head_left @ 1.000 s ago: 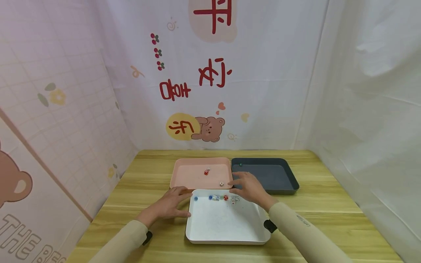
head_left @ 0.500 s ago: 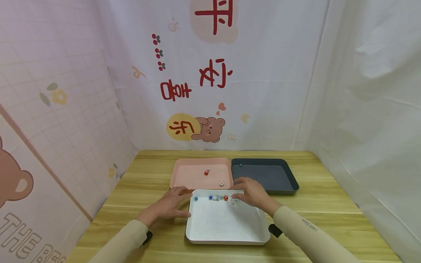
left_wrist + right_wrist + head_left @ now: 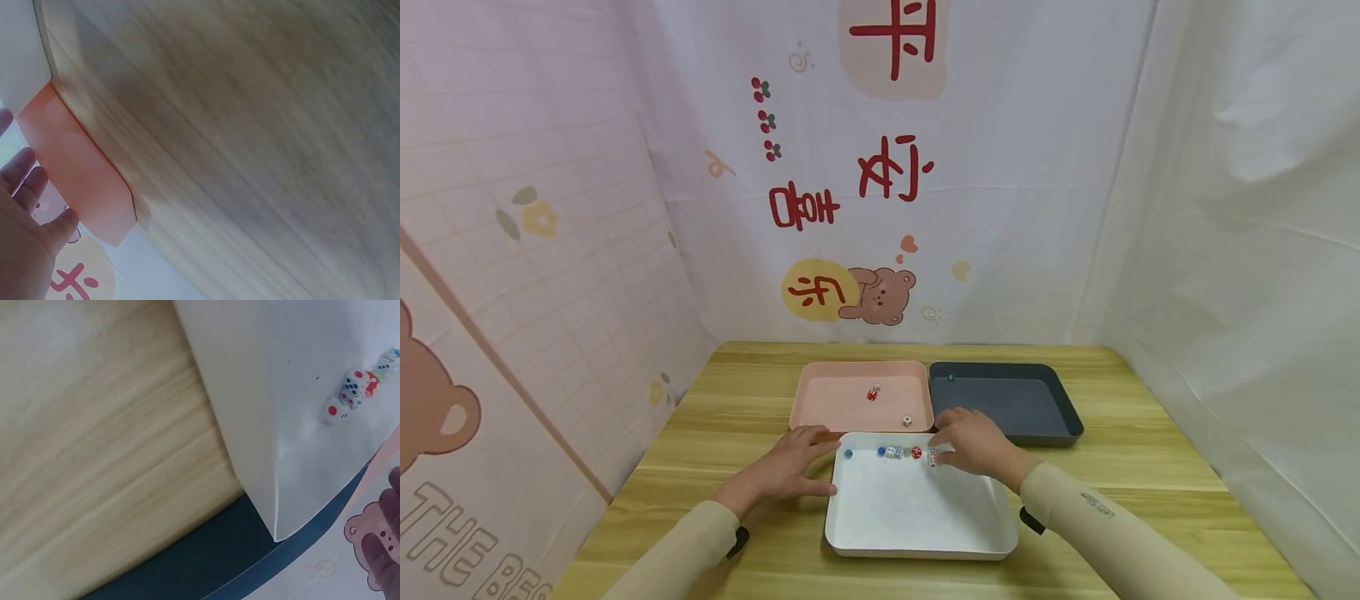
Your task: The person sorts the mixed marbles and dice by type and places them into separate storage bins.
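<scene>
My left hand rests its spread fingertips at the left rim of the white tray, and nothing is in its grasp. Over the tray's back right part, my right hand reaches down with fingers loosely bent, tips right by a white die. Left of that die, a red die, white dice and a blue bead-like piece line the back wall. Another blue piece sits in the back left corner. In the right wrist view, white dice cluster inside the tray, apart from the fingers.
Behind the white tray stands a pink tray holding a red die and white dice. Beside it, a dark blue-grey tray holds a small green piece. All stand on a wood-grain table before hanging cloth.
My right hand has come back from the edge of the pink and dark trays to over the white tray's dice, covering the rightmost one. My left hand stays in place.
</scene>
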